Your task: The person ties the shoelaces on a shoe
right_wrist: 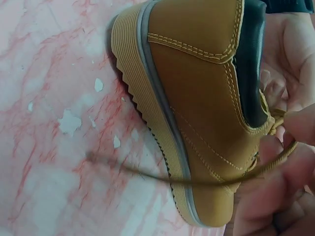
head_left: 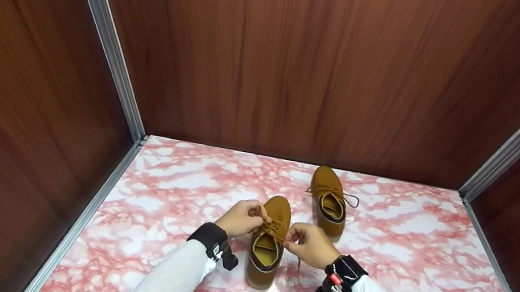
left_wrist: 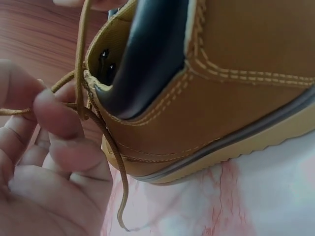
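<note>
A tan lace-up shoe (head_left: 277,208) stands upright on the floor, its toe pointing away from me. At the left of its laces, my left hand (head_left: 243,219) pinches a brown shoelace (left_wrist: 17,112) between thumb and finger. On the other side, my right hand (head_left: 311,245) pinches the lace's other part (right_wrist: 280,160), whose loose end hangs past the sole. One lace end also dangles beside the shoe in the left wrist view. The dark padded collar (left_wrist: 156,54) surrounds the shoe's opening. My fingers partly hide the lace crossing.
A second tan shoe (head_left: 329,181), its laces spread to both sides, stands farther back to the right. The surface (head_left: 164,249) has a red and white marbled pattern. Brown wood-grain panels (head_left: 282,62) with metal corner strips (head_left: 117,54) enclose the back and sides.
</note>
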`<move>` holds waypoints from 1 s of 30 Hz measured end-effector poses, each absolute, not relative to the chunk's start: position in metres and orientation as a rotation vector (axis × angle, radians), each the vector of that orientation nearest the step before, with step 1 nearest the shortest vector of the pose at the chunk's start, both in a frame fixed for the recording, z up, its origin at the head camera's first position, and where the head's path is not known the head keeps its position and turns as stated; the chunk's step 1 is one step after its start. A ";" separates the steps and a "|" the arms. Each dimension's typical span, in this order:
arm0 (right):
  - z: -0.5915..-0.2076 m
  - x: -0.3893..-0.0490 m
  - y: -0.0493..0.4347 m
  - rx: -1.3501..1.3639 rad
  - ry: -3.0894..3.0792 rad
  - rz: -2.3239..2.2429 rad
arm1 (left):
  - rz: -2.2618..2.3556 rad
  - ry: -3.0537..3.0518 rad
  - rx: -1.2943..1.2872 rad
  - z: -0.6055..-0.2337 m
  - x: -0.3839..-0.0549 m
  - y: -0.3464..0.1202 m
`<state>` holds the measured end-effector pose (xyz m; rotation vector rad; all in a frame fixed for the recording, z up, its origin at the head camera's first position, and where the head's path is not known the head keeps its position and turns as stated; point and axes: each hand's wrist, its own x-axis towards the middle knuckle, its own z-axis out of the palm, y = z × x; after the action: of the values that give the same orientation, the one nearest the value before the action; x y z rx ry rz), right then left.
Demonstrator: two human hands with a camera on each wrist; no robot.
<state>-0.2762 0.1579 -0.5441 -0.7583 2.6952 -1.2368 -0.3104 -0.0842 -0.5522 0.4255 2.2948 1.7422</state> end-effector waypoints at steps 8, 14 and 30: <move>-0.546 -0.278 0.166 -0.714 2.588 -1.311 | 1.851 2.174 0.328 -0.555 -0.311 -0.083; -0.542 -0.278 0.170 -0.717 2.624 -1.282 | 1.680 2.391 0.266 -0.553 -0.309 -0.082; -0.537 -0.290 0.163 -0.806 2.784 -1.211 | 1.130 2.763 0.346 -0.541 -0.310 -0.077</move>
<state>-0.2898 0.1633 -0.5372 -0.8065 2.7844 -1.2114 -0.3102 -0.0772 -0.5409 0.3462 2.7632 1.1301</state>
